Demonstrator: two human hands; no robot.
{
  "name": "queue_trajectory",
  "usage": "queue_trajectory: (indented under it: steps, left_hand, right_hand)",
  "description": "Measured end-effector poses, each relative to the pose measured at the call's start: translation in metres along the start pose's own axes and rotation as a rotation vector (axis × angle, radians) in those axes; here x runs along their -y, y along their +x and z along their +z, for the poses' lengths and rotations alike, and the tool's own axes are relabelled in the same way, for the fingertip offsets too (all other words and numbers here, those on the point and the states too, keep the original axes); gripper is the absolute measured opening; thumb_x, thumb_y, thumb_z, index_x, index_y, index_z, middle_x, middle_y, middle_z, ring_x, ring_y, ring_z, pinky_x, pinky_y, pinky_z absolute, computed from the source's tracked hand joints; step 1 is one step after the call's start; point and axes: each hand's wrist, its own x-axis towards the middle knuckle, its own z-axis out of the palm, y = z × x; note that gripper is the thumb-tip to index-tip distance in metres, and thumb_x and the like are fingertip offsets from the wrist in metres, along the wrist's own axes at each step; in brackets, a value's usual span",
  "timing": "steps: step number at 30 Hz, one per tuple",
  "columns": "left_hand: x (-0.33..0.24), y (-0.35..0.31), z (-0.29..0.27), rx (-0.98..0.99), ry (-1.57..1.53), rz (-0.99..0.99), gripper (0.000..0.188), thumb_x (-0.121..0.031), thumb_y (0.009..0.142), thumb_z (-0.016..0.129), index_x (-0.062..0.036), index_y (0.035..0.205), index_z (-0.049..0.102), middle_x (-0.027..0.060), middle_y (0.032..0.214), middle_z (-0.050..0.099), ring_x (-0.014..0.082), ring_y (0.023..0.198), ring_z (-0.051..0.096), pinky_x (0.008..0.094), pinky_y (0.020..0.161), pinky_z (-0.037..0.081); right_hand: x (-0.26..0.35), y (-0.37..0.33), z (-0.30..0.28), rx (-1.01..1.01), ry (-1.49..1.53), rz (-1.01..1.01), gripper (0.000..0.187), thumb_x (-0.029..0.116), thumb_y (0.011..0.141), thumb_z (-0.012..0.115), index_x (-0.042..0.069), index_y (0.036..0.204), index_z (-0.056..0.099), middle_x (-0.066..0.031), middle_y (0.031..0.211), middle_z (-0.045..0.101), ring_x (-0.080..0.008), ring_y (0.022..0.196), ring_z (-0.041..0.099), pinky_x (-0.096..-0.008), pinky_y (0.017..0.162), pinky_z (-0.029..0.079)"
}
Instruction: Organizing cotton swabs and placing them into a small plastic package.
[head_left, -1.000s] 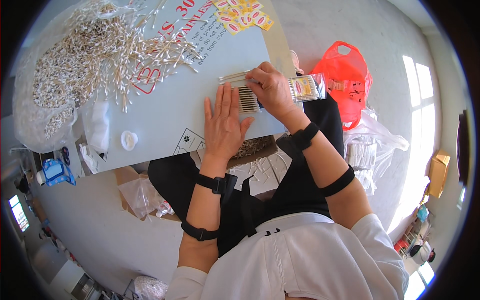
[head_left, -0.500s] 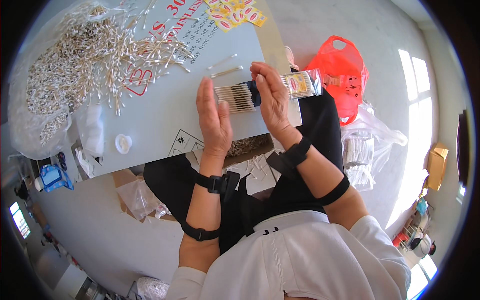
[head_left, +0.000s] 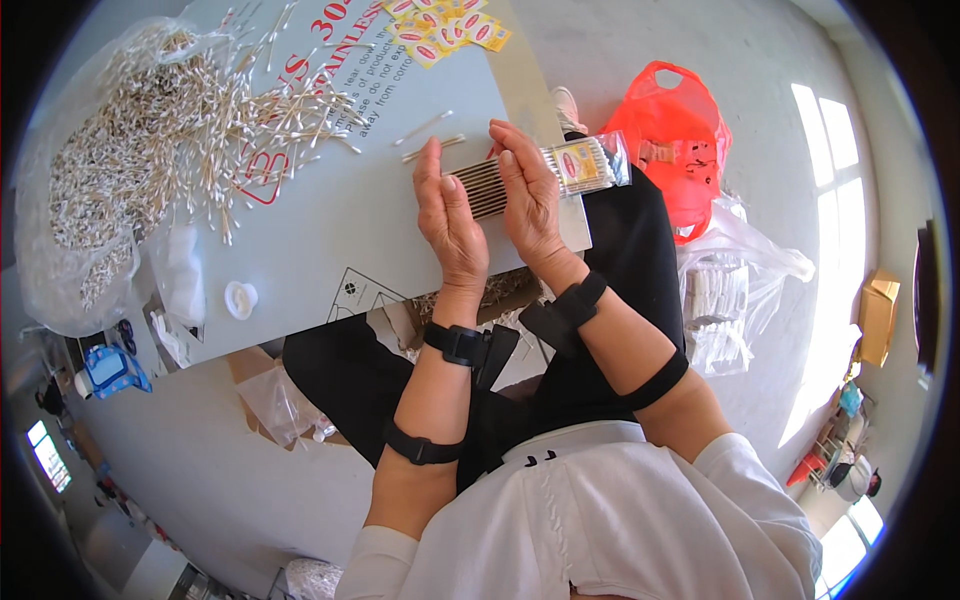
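Note:
A flat row of cotton swabs (head_left: 484,190) lies side by side near the table's right edge, between my two hands. My left hand (head_left: 452,222) stands at the left end of the row, fingers stretched and pressed together, palm toward the swabs. My right hand (head_left: 530,200) rests across the row farther right, fingers extended and thumb apart. Beyond it, a clear plastic packet (head_left: 580,166) with a yellow label holds more swabs and juts past the table edge. The packet's opening is hidden by my right hand. Two loose swabs (head_left: 424,125) lie just beyond my hands.
A large clear bag (head_left: 95,290) spills a heap of swabs (head_left: 200,130) over the table's left side. Yellow labels (head_left: 445,28) lie at the far edge; a small white cup (head_left: 240,299) sits near the front. A red bag (head_left: 672,130) and white plastic bag (head_left: 720,290) stand at right.
My left hand has moved right, closer to my right hand, and the gap between them has narrowed. The dark strip between the swab row and my right hand no longer shows.

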Motion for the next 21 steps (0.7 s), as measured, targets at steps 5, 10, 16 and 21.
queue_trajectory:
  steps: [5,10,16,21]
  left_hand:
    - [0.002,0.002,0.003,-0.002,0.004,0.024,0.045,-0.025,0.104,0.04,0.0021,0.14,0.045,0.0161,0.142,0.047,0.0257,0.132,0.043,0.0368,0.112,0.031]
    - [-0.004,0.002,-0.026,0.231,0.529,0.219,0.055,-0.028,0.1,0.049,-0.0023,0.146,0.036,0.015,0.152,0.035,0.0297,0.141,0.031,0.0442,0.115,0.023]
    - [-0.012,-0.009,-0.03,0.547,1.047,0.297,0.073,-0.039,0.093,0.056,-0.0062,0.151,0.027,0.0133,0.159,0.022,0.0299,0.147,0.02,0.051,0.118,0.014]
    - [-0.011,-0.011,-0.027,0.555,1.084,0.309,0.08,-0.042,0.088,0.062,-0.0032,0.149,0.029,0.0144,0.158,0.025,0.0277,0.147,0.021,0.0507,0.118,0.016]
  right_hand:
    - [0.014,0.008,-0.014,0.11,-0.098,0.079,0.027,0.007,0.096,0.053,-0.002,0.121,0.057,-0.0162,0.132,0.055,-0.0298,0.12,0.055,-0.0366,0.1,0.043]
    - [0.03,0.021,-0.065,0.507,-0.657,-0.268,0.046,0.013,0.087,0.065,0.004,0.13,0.053,-0.0108,0.14,0.05,-0.0287,0.13,0.046,-0.042,0.109,0.037]
    - [0.014,0.019,-0.076,0.697,-0.971,-0.528,0.06,0.024,0.082,0.069,0.009,0.136,0.049,-0.0062,0.143,0.048,-0.0232,0.136,0.04,-0.0433,0.116,0.029]
    - [0.004,0.018,-0.075,0.66,-0.974,-0.588,0.062,0.026,0.082,0.069,0.01,0.138,0.048,-0.0063,0.144,0.047,-0.0233,0.136,0.04,-0.0441,0.116,0.026]
